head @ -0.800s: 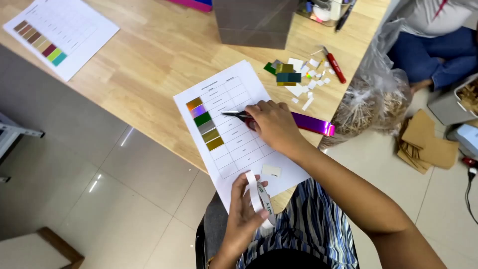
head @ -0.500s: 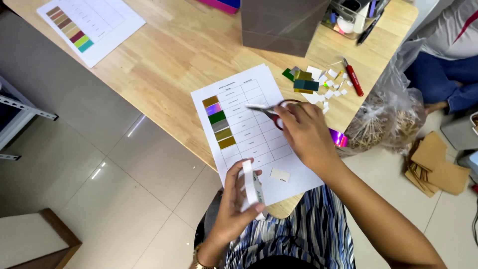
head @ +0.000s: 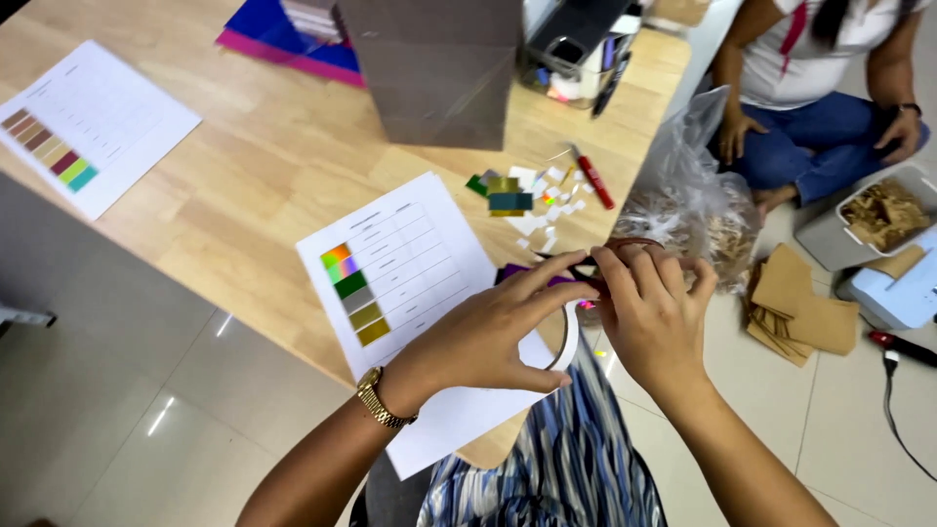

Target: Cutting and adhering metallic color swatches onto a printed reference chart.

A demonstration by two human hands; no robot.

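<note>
Low in the frame's centre, the left hand (head: 488, 337) is pinching a white tape roll (head: 566, 337); the right hand (head: 649, 307) is curling closed around scissors (head: 586, 273). The blades, touching the fingers, could nick them.

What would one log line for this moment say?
left hand: holds tape roll | right hand: holds scissors | below: swatch sheet on table

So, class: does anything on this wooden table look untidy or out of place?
Yes. Small white paper scraps lie scattered loose beside the green and gold swatches and red pen; the chart sheet overhangs the table edge.
</note>
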